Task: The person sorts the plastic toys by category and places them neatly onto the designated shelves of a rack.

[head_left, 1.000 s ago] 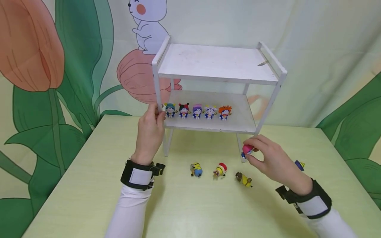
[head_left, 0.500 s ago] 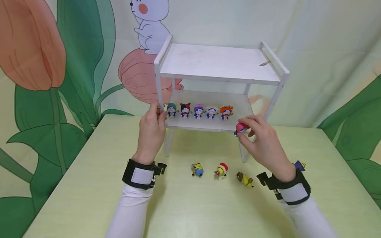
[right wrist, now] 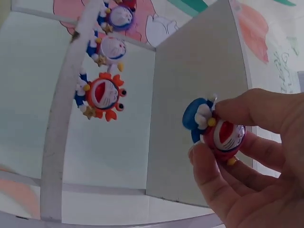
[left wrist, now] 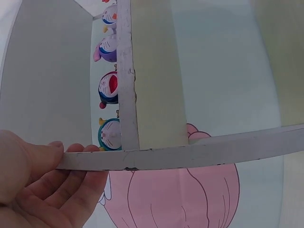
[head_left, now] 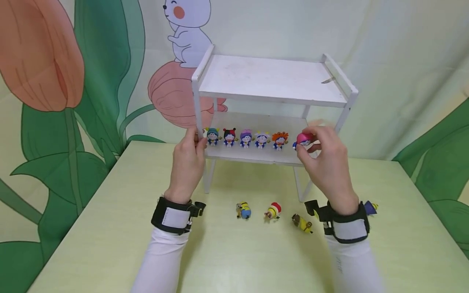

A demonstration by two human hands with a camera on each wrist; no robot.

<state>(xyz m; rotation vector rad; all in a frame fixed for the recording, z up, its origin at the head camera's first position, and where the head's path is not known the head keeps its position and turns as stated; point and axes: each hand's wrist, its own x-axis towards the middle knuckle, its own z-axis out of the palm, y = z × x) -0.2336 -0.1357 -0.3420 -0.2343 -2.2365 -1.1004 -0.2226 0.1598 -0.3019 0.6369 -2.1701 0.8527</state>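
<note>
My right hand (head_left: 328, 162) pinches a small blue-and-white cat figurine with a pink hat (head_left: 303, 139) between thumb and fingers. It is at the right end of the lower shelf, tilted in the right wrist view; whether it touches the board is unclear. My left hand (head_left: 187, 165) grips the left front post (left wrist: 161, 159) of the white two-tier rack (head_left: 269, 79). Several similar figurines stand in a row on the lower shelf, from one in a teal hat (head_left: 212, 137) to one in an orange crab hat (head_left: 280, 141), nearest the held figurine.
On the table (head_left: 227, 252) in front of the rack lie a yellow-and-blue figurine (head_left: 244, 210), one with a red-and-white hat (head_left: 273, 211) and a brown-and-yellow one (head_left: 302, 223). A purple-and-yellow piece (head_left: 371, 207) lies right of my right wrist. A printed curtain hangs behind.
My right hand has raised the pink-hatted figurine from beside the rack's right leg to the lower shelf's right end. My left hand has kept its grip on the post.
</note>
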